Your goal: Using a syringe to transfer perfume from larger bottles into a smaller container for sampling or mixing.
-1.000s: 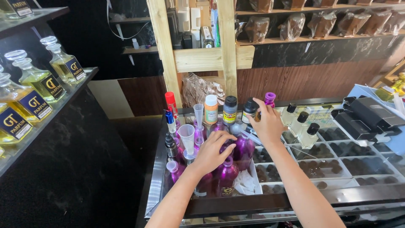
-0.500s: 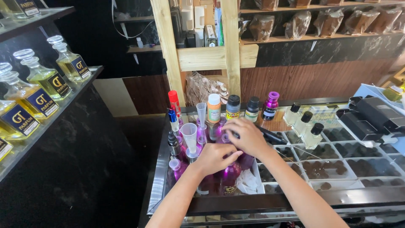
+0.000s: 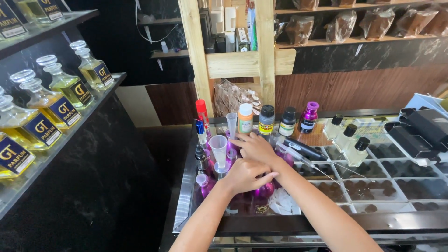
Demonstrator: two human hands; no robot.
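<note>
Left hand [image 3: 245, 175]: I rest it, fingers curled, on purple bottles [image 3: 262, 192]; grip unclear.
Right hand [image 3: 254, 147]: spread, just beyond, beside funnel [image 3: 218, 145].

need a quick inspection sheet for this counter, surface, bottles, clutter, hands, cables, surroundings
surface: glass counter over trays of small dark pieces.
job's things: purple bottles packed in a white bin; clear funnels stand among them.
clutter: capped bottles in a row, three clear bottles, black boxes, a syringe.
hands: left hand rests on the purple bottles; right hand crosses just beyond it; what either grip closes on cannot be told.
cables: white cable on the back wall.
surroundings: shelf of yellow perfume bottles, wooden rack, bagged goods.
</note>
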